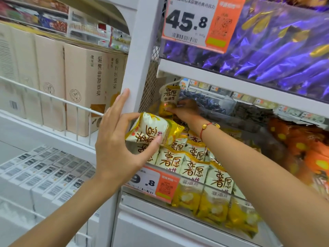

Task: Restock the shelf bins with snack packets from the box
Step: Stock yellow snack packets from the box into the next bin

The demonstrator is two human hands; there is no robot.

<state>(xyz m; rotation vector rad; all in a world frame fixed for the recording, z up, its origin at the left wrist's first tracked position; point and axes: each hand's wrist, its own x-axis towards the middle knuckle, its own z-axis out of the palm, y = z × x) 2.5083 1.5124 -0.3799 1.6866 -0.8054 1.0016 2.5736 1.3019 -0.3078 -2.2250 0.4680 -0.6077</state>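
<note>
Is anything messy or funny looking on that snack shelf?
Not much. The yellow and white packets sit in overlapping rows in the bin. Only two differ: the left hand holds one packet sideways, and the right hand stands another upright at the back. Nothing looks spilled or torn.

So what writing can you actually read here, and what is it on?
"45.8": upper price tag.
".8", after a partly hidden "9": lower price tag.
"薯愿" and "非油炸": yellow snack packets in the bin.
"岩烧咖啡薄脆": beige carton, printed vertically.
Barcodes, small tag print and the far labels are too blurred to read.
</note>
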